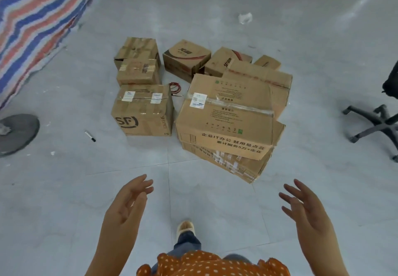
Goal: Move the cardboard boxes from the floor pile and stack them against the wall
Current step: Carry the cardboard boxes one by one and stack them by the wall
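Observation:
Several cardboard boxes lie in a pile on the grey tiled floor ahead of me. Nearest on the left stands a box marked SF (142,111). Nearest on the right, a large flat box with printed text (226,114) rests tilted on another flattened box (234,164). Behind them sit two taped boxes (137,60) and boxes with red markings (186,59). My left hand (127,206) and my right hand (301,209) are stretched forward, palms facing each other, fingers spread, holding nothing, short of the pile.
A striped tarp (36,23) covers something at the left. A round grey base (16,133) and a marker pen (90,136) lie on the floor at the left. An office chair base (377,125) stands at the right. Red wire (175,88) lies between the boxes.

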Demonstrator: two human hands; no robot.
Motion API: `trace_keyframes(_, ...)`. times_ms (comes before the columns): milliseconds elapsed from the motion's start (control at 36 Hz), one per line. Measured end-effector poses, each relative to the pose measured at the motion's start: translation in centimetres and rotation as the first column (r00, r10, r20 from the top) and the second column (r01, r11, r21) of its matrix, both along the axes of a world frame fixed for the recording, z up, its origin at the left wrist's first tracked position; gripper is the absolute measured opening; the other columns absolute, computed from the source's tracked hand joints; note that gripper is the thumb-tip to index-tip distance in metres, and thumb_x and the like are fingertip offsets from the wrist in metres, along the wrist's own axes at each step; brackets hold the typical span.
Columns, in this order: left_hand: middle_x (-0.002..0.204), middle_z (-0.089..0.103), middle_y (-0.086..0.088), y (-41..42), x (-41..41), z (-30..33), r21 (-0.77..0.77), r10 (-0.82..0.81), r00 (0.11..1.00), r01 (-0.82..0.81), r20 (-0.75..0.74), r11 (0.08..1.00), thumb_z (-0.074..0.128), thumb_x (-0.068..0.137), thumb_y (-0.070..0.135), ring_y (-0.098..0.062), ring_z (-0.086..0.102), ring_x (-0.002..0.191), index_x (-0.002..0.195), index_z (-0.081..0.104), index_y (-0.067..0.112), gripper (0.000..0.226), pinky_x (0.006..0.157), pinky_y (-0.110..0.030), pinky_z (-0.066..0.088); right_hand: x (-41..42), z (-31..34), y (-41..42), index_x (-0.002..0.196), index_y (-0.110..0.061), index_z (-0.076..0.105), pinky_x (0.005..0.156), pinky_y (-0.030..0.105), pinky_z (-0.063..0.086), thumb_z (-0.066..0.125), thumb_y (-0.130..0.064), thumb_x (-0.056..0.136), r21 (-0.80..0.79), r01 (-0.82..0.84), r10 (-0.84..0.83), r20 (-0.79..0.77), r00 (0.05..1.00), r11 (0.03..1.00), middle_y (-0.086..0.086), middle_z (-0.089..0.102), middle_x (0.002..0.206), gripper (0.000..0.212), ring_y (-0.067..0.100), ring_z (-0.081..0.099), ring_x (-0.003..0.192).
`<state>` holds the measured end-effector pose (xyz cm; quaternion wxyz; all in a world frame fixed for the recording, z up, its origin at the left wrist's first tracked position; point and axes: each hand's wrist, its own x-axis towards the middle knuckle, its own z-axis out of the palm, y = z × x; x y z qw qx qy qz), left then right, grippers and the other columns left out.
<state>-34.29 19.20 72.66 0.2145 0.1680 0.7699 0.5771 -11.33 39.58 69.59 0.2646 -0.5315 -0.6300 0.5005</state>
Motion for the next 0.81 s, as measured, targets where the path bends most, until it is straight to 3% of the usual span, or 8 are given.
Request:
trace_keyframes(56,0.107,0.068,0.017,1.9,-3.0,0.1,-0.029,-0.055,0.998,0.055,-0.003,0.998,0.054,0.072,0.053,-0.007,0.064,0.105,0.102,0.062,0.054,0.031,0.094,-0.038,0.052,-2.3,0.2,1.5,0.116,-0.046,0.050,0.092,0.033,0.054,0.044,-0.023,0.098,0.003,0.031,-0.031,0.012,0.999,1.000,-0.015,0.066,0.113,0.029,0.014,0.065,0.104)
trace_keyframes(167,0.110,0.067,0.017,6.0,-7.3,-0.2,-0.074,-0.123,0.992,0.123,0.011,0.990,0.051,0.072,0.059,-0.009,0.064,0.106,0.108,0.064,0.041,0.043,0.097,-0.042,0.049,-5.4,0.6,4.6,0.134,-0.026,0.043,0.099,0.047,0.048,0.041,-0.021,0.099,-0.012,0.101,-0.100,0.062,0.993,0.995,-0.004,0.057,0.125,0.036,0.018,0.060,0.106)
trace_keyframes(361,0.109,0.067,0.018,14.1,-12.9,-2.8,-0.131,-0.150,0.987,0.156,0.050,0.979,0.056,0.093,0.026,-0.006,0.063,0.105,0.115,0.060,0.031,0.023,0.097,-0.040,0.048,-8.4,-0.5,11.6,0.138,-0.020,0.043,0.101,0.050,0.046,0.040,-0.019,0.100,-0.056,0.197,-0.188,0.134,0.973,0.979,0.002,0.055,0.132,0.037,0.024,0.059,0.113)
trace_keyframes(444,0.108,0.068,0.017,17.7,-15.1,-4.4,-0.162,-0.138,0.990,0.142,0.036,0.977,0.055,0.094,0.024,-0.004,0.063,0.104,0.116,0.060,0.028,0.023,0.094,-0.035,0.048,-9.6,-1.8,15.7,0.138,-0.020,0.042,0.103,0.048,0.045,0.039,-0.021,0.101,-0.089,0.197,-0.178,0.179,0.967,0.976,0.002,0.054,0.134,0.038,0.023,0.058,0.114)
trace_keyframes(528,0.112,0.067,0.007,21.8,-17.4,-5.8,-0.208,-0.126,0.990,0.137,0.068,0.968,0.047,0.098,0.010,-0.011,0.063,0.106,0.121,0.058,0.018,0.027,0.098,-0.039,0.047,-10.6,-3.7,20.3,0.138,-0.021,0.042,0.104,0.050,0.044,0.039,-0.021,0.101,-0.118,0.177,-0.145,0.237,0.961,0.977,0.003,0.053,0.138,0.037,0.024,0.057,0.116)
trace_keyframes(639,0.110,0.064,0.006,27.2,-20.4,-8.7,-0.323,-0.163,0.981,0.189,0.105,0.928,0.044,0.099,0.015,-0.018,0.061,0.108,0.122,0.054,0.022,0.026,0.100,-0.040,0.045,-11.6,-6.4,26.0,0.139,-0.018,0.042,0.103,0.048,0.045,0.040,-0.021,0.101,-0.174,0.146,-0.089,0.298,0.950,0.974,0.005,0.054,0.137,0.039,0.026,0.057,0.116)
trace_keyframes(750,0.113,0.062,-0.001,31.5,-23.6,-13.0,-0.434,-0.102,0.975,0.179,0.195,0.883,0.045,0.100,0.021,-0.027,0.056,0.116,0.131,0.050,0.018,0.031,0.104,-0.047,0.042,-12.7,-9.8,30.7,0.137,-0.017,0.045,0.102,0.048,0.046,0.043,-0.022,0.100,-0.240,0.094,0.008,0.393,0.920,0.966,0.007,0.056,0.134,0.038,0.027,0.057,0.117)
trace_keyframes(806,0.116,0.061,-0.005,33.0,-24.9,-15.5,-0.472,-0.035,0.972,0.144,0.233,0.870,0.046,0.100,0.017,-0.026,0.055,0.113,0.133,0.049,0.015,0.034,0.098,-0.040,0.043,-13.1,-11.6,32.7,0.136,-0.015,0.047,0.102,0.048,0.045,0.045,-0.019,0.100,-0.259,0.098,0.021,0.422,0.907,0.961,0.008,0.057,0.133,0.037,0.027,0.056,0.117)
